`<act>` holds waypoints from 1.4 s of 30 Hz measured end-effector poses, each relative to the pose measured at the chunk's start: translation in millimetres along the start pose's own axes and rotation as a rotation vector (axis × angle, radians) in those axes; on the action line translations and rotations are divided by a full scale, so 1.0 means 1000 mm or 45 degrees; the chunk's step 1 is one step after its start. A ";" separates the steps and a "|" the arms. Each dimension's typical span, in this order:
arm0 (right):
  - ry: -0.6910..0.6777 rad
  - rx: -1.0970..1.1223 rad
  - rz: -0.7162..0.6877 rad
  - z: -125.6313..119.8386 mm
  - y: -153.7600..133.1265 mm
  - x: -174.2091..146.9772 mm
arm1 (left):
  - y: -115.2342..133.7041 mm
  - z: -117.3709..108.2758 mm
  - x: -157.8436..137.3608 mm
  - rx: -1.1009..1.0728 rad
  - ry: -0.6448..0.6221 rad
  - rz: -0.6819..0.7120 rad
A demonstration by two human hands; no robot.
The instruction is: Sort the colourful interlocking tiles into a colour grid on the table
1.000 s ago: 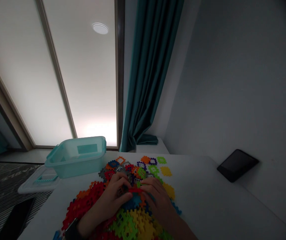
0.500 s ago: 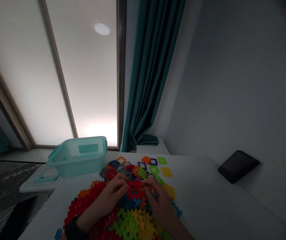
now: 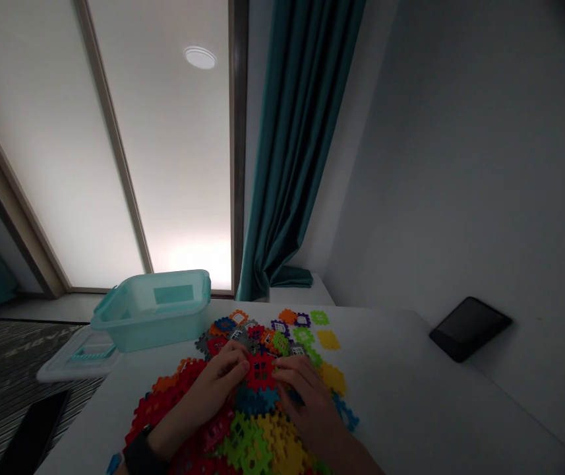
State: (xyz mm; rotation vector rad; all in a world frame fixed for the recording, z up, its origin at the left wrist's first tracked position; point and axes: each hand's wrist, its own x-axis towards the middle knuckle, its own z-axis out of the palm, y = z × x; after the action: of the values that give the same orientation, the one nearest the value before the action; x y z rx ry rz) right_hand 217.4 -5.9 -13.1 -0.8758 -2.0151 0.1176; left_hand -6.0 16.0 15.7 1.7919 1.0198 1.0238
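A red tile (image 3: 261,371) was held upright between both hands at the middle of the pile. One second earlier only its thin edge was seen, lying nearly flat between the fingers; by this moment it had been turned up so that its full face with window openings was shown. From that, the piece was judged to be lifted clear of the loose heap and stood on the blue piece (image 3: 256,400) just below it.

The left hand (image 3: 208,396) was closed on the tile's left edge, fingertips pinched. The right hand (image 3: 306,399) was closed on its right edge in the same way. A dark band was worn on the left wrist.

The tile was square, toothed along its borders, bright red, with four small cut-outs.

Around it, on the white bench (image 3: 435,409), many interlocking tiles were spread: red at near left, yellow and green nearest, mixed colours farther off. A pale teal bin (image 3: 153,309) was stood at far left, its lid (image 3: 80,359) beside it. A dark tablet (image 3: 470,327) was lying at far right.
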 end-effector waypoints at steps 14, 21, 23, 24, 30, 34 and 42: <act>-0.001 -0.055 -0.066 -0.002 0.003 -0.006 | -0.002 0.005 -0.003 -0.008 -0.067 -0.024; 0.182 0.154 0.379 0.003 0.005 -0.003 | -0.003 0.007 -0.008 0.330 0.132 0.159; 0.227 0.201 0.528 0.004 0.007 -0.003 | -0.004 0.007 -0.011 0.533 0.178 0.315; 0.240 0.238 0.577 0.005 0.007 -0.003 | -0.005 0.007 -0.012 0.625 0.180 0.377; 0.152 0.512 0.715 0.009 0.003 0.000 | -0.013 0.010 -0.010 0.872 0.128 0.510; 0.106 0.534 0.726 0.012 0.000 -0.002 | -0.016 0.010 -0.010 0.878 0.130 0.532; 0.002 0.089 0.278 0.004 0.001 -0.004 | -0.022 0.006 -0.008 0.862 0.171 0.503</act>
State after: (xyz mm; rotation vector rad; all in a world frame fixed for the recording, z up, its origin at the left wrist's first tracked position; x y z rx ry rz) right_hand 215.7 -6.8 -18.4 -1.0481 -1.8976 0.3075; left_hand -8.2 14.7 -7.9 2.5819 1.2184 1.1235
